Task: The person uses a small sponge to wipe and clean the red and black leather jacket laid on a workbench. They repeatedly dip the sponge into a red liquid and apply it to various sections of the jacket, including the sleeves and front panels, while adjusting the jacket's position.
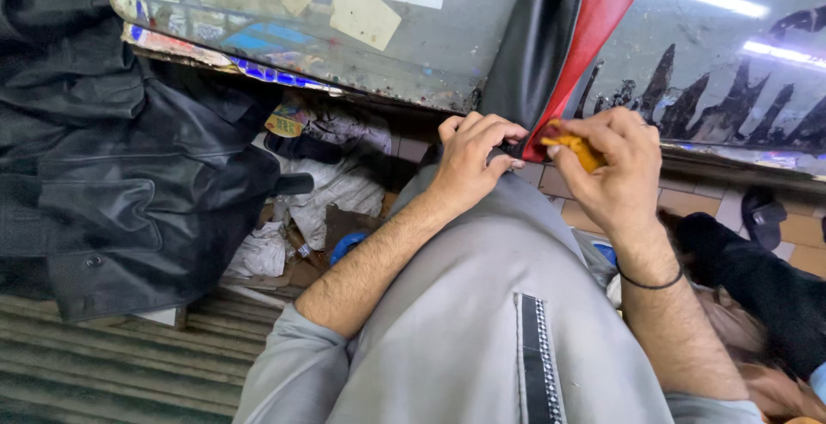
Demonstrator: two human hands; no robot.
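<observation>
The black-and-red strip of leatherette [564, 37] hangs over the edge of the worn metal surface [447, 54] and runs down and to the left, its long axis slanting from the upper right toward the person's lap, where its lower end meets both hands. It looks smooth and slightly glossy, black on the left half and red on the right, with the two colours joined along a straight seam. The left hand [471, 159] is curled closed on the black lower edge, fingertips pinching it, and sits just left of the tip. The right hand [613, 166] is touching the red side — closed round a small yellow-orange piece [575, 149], perhaps a sponge or cloth, which presses against the strip's end. Both hands are about equally near; the strip lies straight ahead and above them. Below are the person's grey-clad knees [482, 321]; to the left a black leather jacket [129, 149] is heaped, with crumpled scraps [327, 192] on the floor beside it — and a dark sandal [761, 216] lies at the right.
</observation>
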